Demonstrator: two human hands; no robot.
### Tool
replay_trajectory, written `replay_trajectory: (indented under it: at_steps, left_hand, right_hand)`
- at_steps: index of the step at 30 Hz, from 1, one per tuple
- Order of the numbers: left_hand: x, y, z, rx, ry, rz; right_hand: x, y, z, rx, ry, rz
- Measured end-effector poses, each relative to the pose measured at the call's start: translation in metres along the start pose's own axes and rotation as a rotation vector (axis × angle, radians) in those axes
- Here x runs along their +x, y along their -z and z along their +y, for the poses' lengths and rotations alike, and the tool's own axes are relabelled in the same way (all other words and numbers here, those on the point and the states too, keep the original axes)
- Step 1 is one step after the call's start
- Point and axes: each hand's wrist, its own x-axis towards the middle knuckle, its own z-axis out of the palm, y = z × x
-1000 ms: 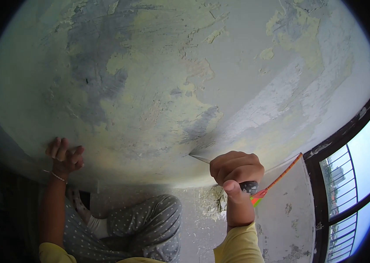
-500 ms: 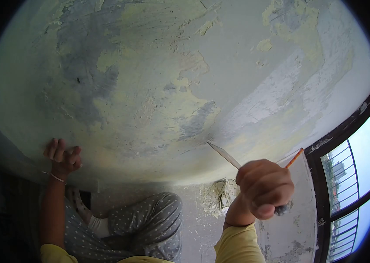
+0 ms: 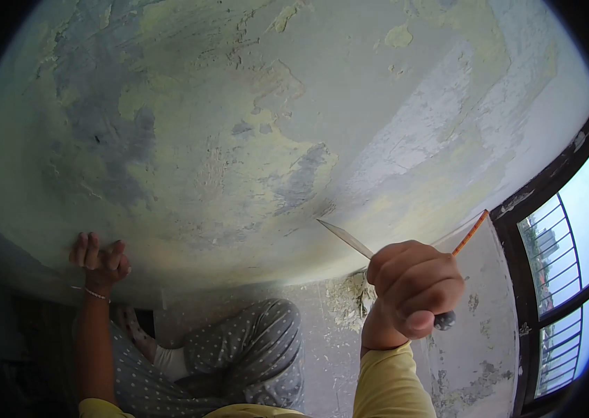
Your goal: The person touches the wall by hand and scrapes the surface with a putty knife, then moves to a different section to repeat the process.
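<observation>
My right hand [image 3: 416, 285] is wrapped round the dark handle of a scraper [image 3: 345, 239], whose thin blade shows nearly edge-on. The blade points up and left, its tip right at the wall surface, just below a grey scraped patch. The wall [image 3: 239, 174] in front of me is covered in patchy, flaking yellowish paint with grey areas. At the lower left, my left hand [image 3: 101, 261] is close against the wall, fingers loosely bent and apart with nothing in them. A beaded bracelet [image 3: 97, 295] circles that wrist.
A dark window frame [image 3: 517, 202] with a barred railing [image 3: 552, 258] outside stands at the right. An orange strip [image 3: 471, 232] shows behind my right hand. Broken plaster [image 3: 350, 301] marks the wall's lower part. My folded legs in dotted trousers [image 3: 246, 352] are below.
The view has shifted, so the wall marks appear further left and the window slightly lower. The scraper tip sits slightly lower relative to the grey patch. Both hands keep their shape.
</observation>
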Motion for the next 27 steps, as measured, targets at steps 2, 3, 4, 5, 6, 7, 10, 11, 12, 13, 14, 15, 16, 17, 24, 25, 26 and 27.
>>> replay_trajectory:
  at_steps: [2,3,4,5,6,7,10,11,12,13,14,15,16,17,24,25,26,27]
  left_hand:
    - [-0.005,-0.002,-0.001,-0.022,0.001,-0.004]
    - [-0.005,-0.003,-0.001,-0.047,-0.005,0.011]
    - [-0.005,-0.001,-0.001,-0.052,-0.009,0.009]
    - [-0.003,0.000,0.000,-0.043,-0.007,0.006]
    - [-0.002,-0.002,0.000,-0.026,0.000,0.008]
    - [0.000,-0.004,-0.001,-0.018,0.008,0.017]
    - [-0.004,-0.001,0.001,-0.041,0.008,0.012]
    - [-0.005,-0.001,0.000,-0.041,0.008,0.006]
    - [-0.003,-0.002,-0.001,-0.041,0.002,0.006]
    - [-0.001,-0.001,0.000,-0.050,-0.001,0.011]
    - [0.001,-0.004,0.000,-0.035,0.009,0.030]
    - [0.001,-0.002,0.000,-0.034,0.012,0.028]
    - [0.001,-0.001,0.001,-0.036,0.015,0.026]
    - [0.003,-0.002,0.001,-0.034,0.014,0.026]
    - [-0.004,-0.003,0.001,-0.037,0.031,0.010]
    - [-0.003,-0.005,-0.001,-0.027,0.033,0.014]
    - [-0.002,-0.005,0.000,-0.014,0.031,0.016]
    - [-0.003,-0.003,0.001,-0.007,0.027,0.010]
  right_hand:
    - [-0.001,0.000,-0.003,0.055,0.048,0.035]
    - [0.000,-0.002,0.005,-0.015,-0.009,0.009]
    - [0.001,-0.004,0.014,-0.091,-0.062,-0.015]
    - [-0.002,-0.003,0.024,-0.141,-0.156,-0.037]
    - [-0.001,-0.003,0.020,-0.145,-0.149,-0.044]
    - [-0.001,-0.005,0.012,-0.054,-0.038,-0.048]
    - [-0.003,-0.004,-0.023,0.088,0.195,-0.028]
    - [-0.005,-0.003,-0.013,-0.053,0.132,-0.004]
    - [0.002,-0.009,0.003,-0.197,0.074,0.022]
    - [0.012,-0.013,0.008,-0.280,-0.063,0.027]
    - [0.014,-0.010,0.003,-0.285,-0.041,0.010]
    - [0.009,-0.004,-0.008,-0.164,0.046,-0.021]
    - [0.003,0.001,-0.019,-0.043,0.128,-0.049]
    - [0.001,0.004,-0.031,0.020,0.191,-0.044]
    - [-0.025,-0.003,0.043,-0.178,-0.155,0.030]
    - [-0.024,-0.008,0.033,-0.140,-0.103,-0.022]
    - [-0.019,-0.013,0.019,-0.097,-0.056,-0.075]
    - [-0.014,-0.012,0.010,-0.051,0.033,-0.059]
